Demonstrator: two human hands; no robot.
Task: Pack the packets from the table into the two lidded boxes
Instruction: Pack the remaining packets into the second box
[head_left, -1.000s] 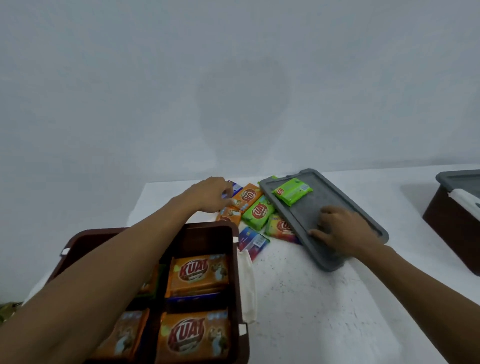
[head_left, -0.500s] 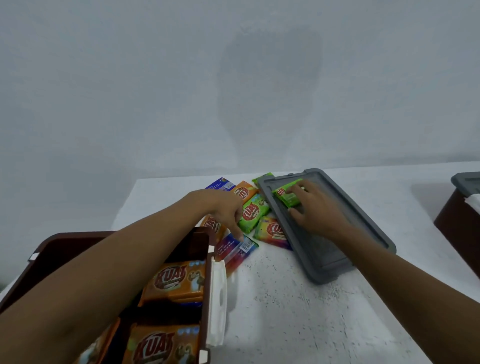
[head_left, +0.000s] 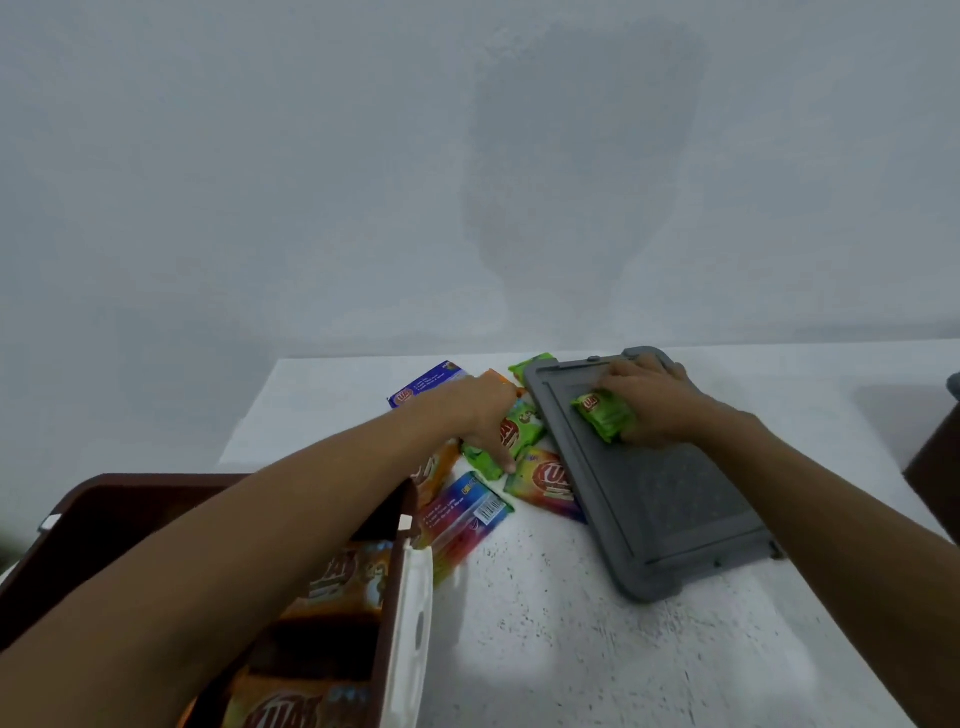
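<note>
Several snack packets lie on the white table (head_left: 545, 639) beyond an open brown box (head_left: 104, 514) that holds orange packets (head_left: 343, 571). My left hand (head_left: 478, 410) reaches over the box and presses its fingers on a green packet (head_left: 511, 434) in the pile. A rainbow packet (head_left: 545, 480) and a blue-and-rainbow packet (head_left: 462, 519) lie beside it. My right hand (head_left: 649, 405) is closed around another green packet (head_left: 605, 415) on the grey lid (head_left: 675, 519), which lies flat on the table.
A blue packet (head_left: 423, 387) and a green one (head_left: 530, 364) lie at the far side of the pile. The second brown box (head_left: 935, 462) shows only at the right edge. The open box's white latch (head_left: 410, 639) hangs at its right wall.
My right hand has closed on the green packet on the lid and turned it. My left hand slid from the box's far corner onto the green packet in the pile. The view shifted right.
</note>
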